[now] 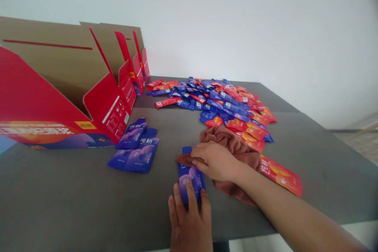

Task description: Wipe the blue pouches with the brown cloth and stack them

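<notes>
A blue pouch [191,181] with purple fruit printed on it lies flat on the grey table in front of me. My left hand [190,218] rests over its lower end, fingers stretched out and pressing it to the tabletop. Fingers of my right hand [217,161] are closed on a brown cloth [233,143], and a fold of that cloth lies across the pouch's upper part. The rest of the cloth is bunched behind and under my right wrist. An orange-red pouch [282,175] is partly beneath the cloth, right of my right hand.
Open red cartons [118,102] stand in a row along the left. Several blue pouches [138,153] lie overlapping beside the nearest carton. A large heap of blue and red pouches [218,100] spreads over the far table. A white wall stands behind; the table [88,208] ends near me.
</notes>
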A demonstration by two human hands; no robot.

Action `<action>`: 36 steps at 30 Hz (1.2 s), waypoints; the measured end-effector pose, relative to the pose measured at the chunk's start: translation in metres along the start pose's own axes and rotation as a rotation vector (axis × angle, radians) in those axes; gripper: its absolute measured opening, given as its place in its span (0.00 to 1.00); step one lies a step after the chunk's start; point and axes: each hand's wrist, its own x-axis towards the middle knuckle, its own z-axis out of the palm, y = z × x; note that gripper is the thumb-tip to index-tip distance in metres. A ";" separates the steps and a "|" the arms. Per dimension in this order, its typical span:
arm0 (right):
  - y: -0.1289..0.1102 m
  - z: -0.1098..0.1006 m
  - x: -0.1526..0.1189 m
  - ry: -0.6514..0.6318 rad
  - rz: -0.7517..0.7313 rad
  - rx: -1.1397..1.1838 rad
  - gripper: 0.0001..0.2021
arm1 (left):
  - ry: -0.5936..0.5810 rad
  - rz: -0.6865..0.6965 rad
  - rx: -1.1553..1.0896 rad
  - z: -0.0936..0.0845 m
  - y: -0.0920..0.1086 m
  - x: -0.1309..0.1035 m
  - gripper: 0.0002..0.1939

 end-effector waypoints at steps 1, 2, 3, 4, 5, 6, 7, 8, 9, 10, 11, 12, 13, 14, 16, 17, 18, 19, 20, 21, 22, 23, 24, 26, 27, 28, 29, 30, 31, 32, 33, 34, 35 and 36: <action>-0.001 -0.001 -0.001 -0.006 -0.025 0.005 0.07 | -0.003 0.000 0.000 0.000 0.000 0.000 0.21; -0.002 -0.001 -0.001 -0.015 -0.055 0.012 0.07 | -0.006 -0.001 0.000 0.000 0.000 0.000 0.21; -0.004 -0.002 -0.002 -0.025 -0.089 0.021 0.07 | -0.007 0.001 -0.001 0.000 0.000 0.000 0.22; -0.005 -0.002 -0.003 -0.035 -0.123 0.033 0.08 | -0.007 0.003 -0.001 -0.001 0.000 0.000 0.22; -0.007 -0.003 -0.003 -0.044 -0.154 0.047 0.08 | -0.006 0.007 -0.003 -0.001 0.000 0.001 0.23; -0.008 -0.003 -0.004 -0.050 -0.176 0.057 0.08 | -0.002 0.009 -0.003 -0.001 -0.001 0.001 0.23; -0.009 -0.003 -0.004 -0.053 -0.186 0.064 0.08 | 0.001 0.012 -0.001 -0.002 -0.001 0.001 0.24; -0.010 -0.004 -0.004 -0.052 -0.186 0.066 0.08 | 0.003 0.014 0.001 -0.002 -0.001 0.002 0.24; -0.010 -0.004 -0.004 -0.050 -0.178 0.064 0.08 | 0.005 0.015 0.004 -0.003 -0.001 0.002 0.24; -0.010 -0.004 -0.004 -0.044 -0.165 0.058 0.08 | 0.005 0.015 0.006 -0.003 -0.001 0.003 0.24; -0.009 -0.003 -0.003 -0.038 -0.149 0.049 0.08 | 0.005 0.014 0.006 -0.003 -0.001 0.003 0.24; -0.008 -0.003 -0.002 -0.031 -0.134 0.037 0.08 | 0.004 0.012 0.004 -0.003 -0.001 0.003 0.24; -0.007 -0.003 -0.002 -0.023 -0.122 0.025 0.09 | 0.005 0.010 0.001 -0.003 -0.001 0.003 0.24; -0.006 -0.002 -0.001 -0.016 -0.112 0.015 0.08 | 0.005 0.007 -0.001 -0.003 0.000 0.003 0.23; -0.004 -0.002 -0.001 -0.006 -0.098 0.009 0.08 | 0.004 0.005 -0.004 -0.003 0.000 0.003 0.23; -0.004 -0.002 -0.001 -0.002 -0.096 0.012 0.08 | 0.003 0.005 -0.004 -0.003 0.000 0.002 0.24; -0.004 -0.002 -0.001 0.000 -0.097 0.017 0.08 | 0.001 0.006 -0.005 -0.003 0.000 0.002 0.23; -0.004 -0.002 -0.001 0.000 -0.101 0.025 0.08 | -0.002 0.006 -0.006 -0.003 0.000 0.002 0.23; -0.004 -0.002 -0.001 -0.003 -0.109 0.033 0.07 | -0.004 0.007 -0.005 -0.003 0.000 0.002 0.23; -0.004 -0.003 -0.002 -0.009 -0.120 0.042 0.07 | -0.004 0.006 -0.003 -0.003 0.000 0.001 0.23; -0.004 -0.003 -0.002 -0.021 -0.134 0.051 0.07 | -0.003 0.005 0.000 -0.002 0.000 0.001 0.22; -0.005 -0.004 -0.002 -0.036 -0.150 0.061 0.07 | -0.001 0.003 0.002 -0.002 0.000 0.001 0.22; -0.006 -0.004 -0.003 -0.049 -0.166 0.071 0.07 | -0.002 0.002 0.003 -0.001 0.000 0.000 0.22; -0.008 -0.005 -0.004 -0.061 -0.187 0.081 0.07 | -0.010 0.005 0.003 0.000 -0.001 -0.001 0.22; -0.008 -0.005 -0.004 -0.061 -0.191 0.082 0.07 | -0.017 0.011 0.005 0.001 -0.001 -0.002 0.23; -0.009 -0.005 -0.004 -0.058 -0.188 0.081 0.07 | -0.022 0.020 0.011 0.002 -0.002 -0.002 0.23; -0.009 -0.004 -0.004 -0.054 -0.182 0.080 0.07 | -0.023 0.028 0.019 0.003 -0.002 -0.003 0.23; -0.009 -0.004 -0.004 -0.051 -0.171 0.077 0.08 | -0.023 0.033 0.027 0.004 -0.003 -0.003 0.23; -0.009 -0.004 -0.004 -0.047 -0.157 0.072 0.08 | -0.021 0.034 0.033 0.004 -0.003 -0.004 0.22; -0.009 -0.004 -0.003 -0.043 -0.141 0.064 0.08 | -0.022 0.033 0.036 0.005 -0.003 -0.004 0.22; -0.008 -0.003 -0.003 -0.038 -0.120 0.052 0.08 | -0.022 0.030 0.036 0.005 -0.004 -0.004 0.22; -0.007 -0.003 -0.003 -0.033 -0.096 0.037 0.08 | -0.024 0.029 0.034 0.005 -0.003 -0.004 0.22; -0.006 -0.002 -0.002 -0.032 -0.073 0.022 0.08 | -0.024 0.029 0.031 0.005 -0.003 -0.003 0.22; -0.005 -0.002 -0.002 -0.033 -0.053 0.010 0.08 | -0.022 0.031 0.030 0.004 -0.003 -0.003 0.22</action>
